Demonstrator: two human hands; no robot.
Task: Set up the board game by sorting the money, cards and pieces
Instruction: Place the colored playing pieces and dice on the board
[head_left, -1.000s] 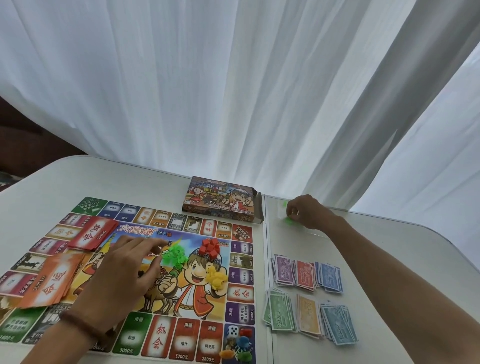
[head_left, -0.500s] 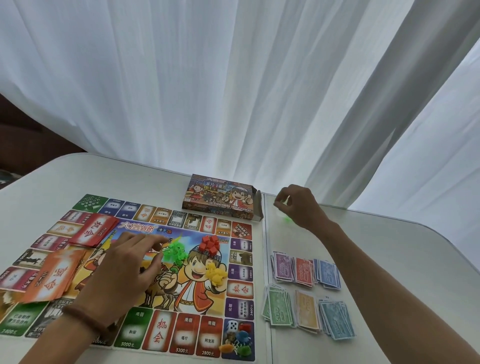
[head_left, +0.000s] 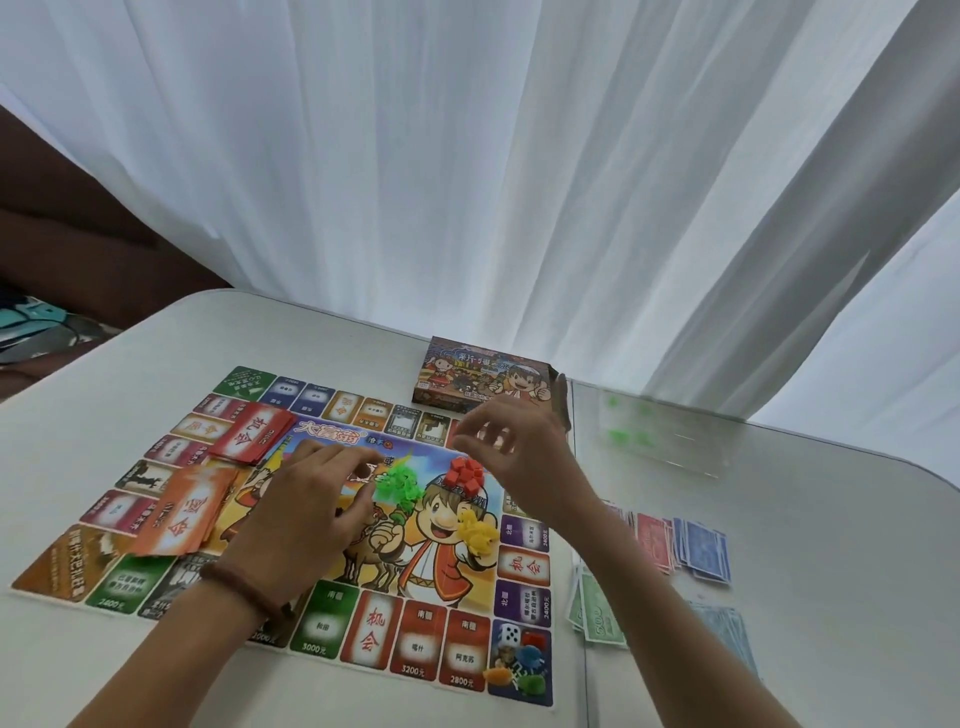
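The game board (head_left: 322, 623) lies flat on the white table. Heaps of green pieces (head_left: 397, 480), red pieces (head_left: 465, 473) and yellow pieces (head_left: 475, 530) sit on its middle picture. My left hand (head_left: 306, 519) rests on the board, its loosely curved fingertips at the green heap's left edge, thumb apart from them. My right hand (head_left: 514, 457) hovers blurred over the red heap, fingers spread and empty. A red card deck (head_left: 254, 434) and an orange card deck (head_left: 184, 512) lie on the board's left. Right of the board are sorted money piles: red (head_left: 652, 540), blue (head_left: 701, 551), green (head_left: 597, 613).
The game box (head_left: 483, 376) stands behind the board. A few green pieces (head_left: 623, 436) lie at the far right beside clear plastic (head_left: 685, 447). A die (head_left: 510, 634) and coloured pawns (head_left: 524, 667) sit on the board's near right corner. White curtains hang behind.
My right hand has left the green pieces at the far right of the table and swung back left over the board's middle. My left hand stays by the green heap.
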